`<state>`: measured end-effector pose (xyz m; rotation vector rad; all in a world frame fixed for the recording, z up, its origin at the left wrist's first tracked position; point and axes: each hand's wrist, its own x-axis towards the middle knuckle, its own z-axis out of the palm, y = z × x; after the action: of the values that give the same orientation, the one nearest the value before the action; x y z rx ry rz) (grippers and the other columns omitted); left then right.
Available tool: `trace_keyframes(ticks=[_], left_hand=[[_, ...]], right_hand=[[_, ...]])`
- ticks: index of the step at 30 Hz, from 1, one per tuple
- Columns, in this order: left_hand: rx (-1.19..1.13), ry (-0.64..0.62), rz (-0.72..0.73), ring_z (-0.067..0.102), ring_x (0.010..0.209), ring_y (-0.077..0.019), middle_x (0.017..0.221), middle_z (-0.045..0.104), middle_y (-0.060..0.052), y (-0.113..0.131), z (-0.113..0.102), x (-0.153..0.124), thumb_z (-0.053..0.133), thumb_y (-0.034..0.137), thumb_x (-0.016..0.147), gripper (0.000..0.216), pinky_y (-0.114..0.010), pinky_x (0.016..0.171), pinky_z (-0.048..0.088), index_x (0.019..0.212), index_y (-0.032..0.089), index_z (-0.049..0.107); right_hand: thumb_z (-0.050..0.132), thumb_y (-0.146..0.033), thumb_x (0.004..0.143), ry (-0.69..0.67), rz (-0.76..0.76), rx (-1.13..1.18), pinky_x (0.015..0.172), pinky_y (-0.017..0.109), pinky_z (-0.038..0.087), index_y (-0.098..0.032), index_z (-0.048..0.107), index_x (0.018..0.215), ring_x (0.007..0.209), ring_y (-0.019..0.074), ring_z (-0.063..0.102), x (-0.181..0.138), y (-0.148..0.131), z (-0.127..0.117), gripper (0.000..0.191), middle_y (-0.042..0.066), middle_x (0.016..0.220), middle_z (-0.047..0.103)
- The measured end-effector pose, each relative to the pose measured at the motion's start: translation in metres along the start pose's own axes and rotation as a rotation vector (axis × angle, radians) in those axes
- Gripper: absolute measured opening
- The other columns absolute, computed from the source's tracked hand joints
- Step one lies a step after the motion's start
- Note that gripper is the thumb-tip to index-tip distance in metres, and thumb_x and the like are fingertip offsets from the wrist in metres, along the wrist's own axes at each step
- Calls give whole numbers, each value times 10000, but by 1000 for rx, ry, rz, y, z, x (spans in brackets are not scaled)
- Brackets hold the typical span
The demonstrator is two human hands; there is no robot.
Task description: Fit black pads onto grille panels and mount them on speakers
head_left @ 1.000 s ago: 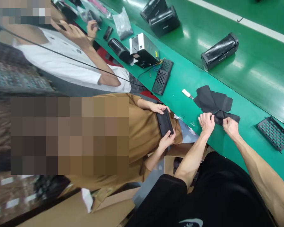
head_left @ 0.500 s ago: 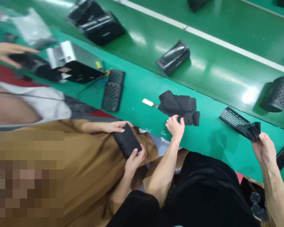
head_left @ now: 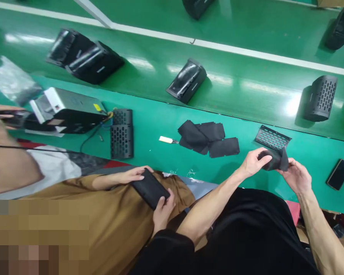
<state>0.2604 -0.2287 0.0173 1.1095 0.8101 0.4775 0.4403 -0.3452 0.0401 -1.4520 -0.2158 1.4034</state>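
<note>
In front of me, my left hand (head_left: 255, 162) pinches a curved piece of black fabric (head_left: 271, 160) between thumb and fingers. My right hand (head_left: 298, 177) grips black fabric at its right side; whether this is one piece or two I cannot tell. Just beyond the fabric, a black perforated grille (head_left: 271, 136) lies on the green table, its near edge partly covered. To the left, several flat black fabric pieces (head_left: 197, 135) lie in an overlapping pile. A small pale tag-like stick with a metal end (head_left: 166, 140) lies beside them.
At my left, a co-worker's hands (head_left: 160, 208) hold a black panel (head_left: 150, 189). A phone (head_left: 339, 173) lies at right. Black speaker-like housings (head_left: 187, 80) stand on the glossy green surface beyond. A metal box (head_left: 74, 110) and black perforated covers (head_left: 122, 133) are at left.
My left hand has moved right from the fabric pile to meet my right hand and now grips black fabric. My right hand has shifted left. The camera view has turned slightly.
</note>
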Motion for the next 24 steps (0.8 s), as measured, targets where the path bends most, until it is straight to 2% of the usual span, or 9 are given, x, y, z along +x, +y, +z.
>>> trace_keyframes(ticks=[3,5,8,12,14,17,19,21,24], left_hand=[[331,-290,110,635,747,-154,867,745,-8,16,-11,13,636,379,999,216,-263,744,466,1015,217,778],[474,-422,182,651,769,-164,889,758,-20,23,-14,24,603,307,1004,192,-264,748,463,997,234,780],[602,-484,226,686,824,-190,930,774,-47,30,-13,41,604,274,999,186,-272,771,482,998,244,787],[708,-539,249,723,942,-222,1035,791,-69,33,-12,66,571,291,1033,228,-289,821,503,1080,260,792],[742,-543,241,731,972,-224,1057,795,-66,32,-12,79,541,291,1051,248,-290,840,506,1097,262,783],[779,-454,170,742,950,-222,1047,804,-58,22,-12,99,523,298,1067,252,-292,833,512,1123,247,763],[858,-353,98,749,940,-231,1041,807,-59,11,-13,112,539,315,1068,242,-296,815,517,1146,243,756],[962,-269,36,752,946,-244,1047,806,-68,-2,-15,124,564,311,1059,225,-306,820,524,1160,248,756],[1061,-229,-22,748,943,-259,1046,800,-85,-19,-17,135,585,285,1052,191,-330,845,525,1138,250,752]], right_hand=[[717,-877,765,0,59,-60,855,510,607,-331,673,1123,981,319,750,13,1,-7,654,68,1057,781],[904,-725,676,16,88,-116,800,427,601,-317,666,1198,886,275,746,24,2,-9,704,52,1036,782],[987,-518,609,80,95,-172,687,339,563,-259,700,1086,712,214,687,40,3,-12,614,16,854,749],[819,-622,755,128,96,-177,677,373,593,-244,714,1081,724,236,707,56,2,-20,510,42,858,762],[721,-704,823,132,95,-200,703,405,610,-244,706,1216,783,262,734,63,3,-22,606,71,945,788],[826,-685,724,206,65,-308,758,397,602,-233,687,1251,845,267,730,78,9,-25,708,71,997,791],[848,-640,679,292,38,-411,762,384,583,-219,690,1177,829,260,707,92,13,-28,671,59,957,776],[783,-626,725,376,15,-523,776,397,572,-216,691,1135,831,268,696,107,15,-32,587,61,939,766],[742,-537,765,465,-3,-699,875,445,549,-234,694,1101,894,297,696,124,13,-39,455,70,957,766]])
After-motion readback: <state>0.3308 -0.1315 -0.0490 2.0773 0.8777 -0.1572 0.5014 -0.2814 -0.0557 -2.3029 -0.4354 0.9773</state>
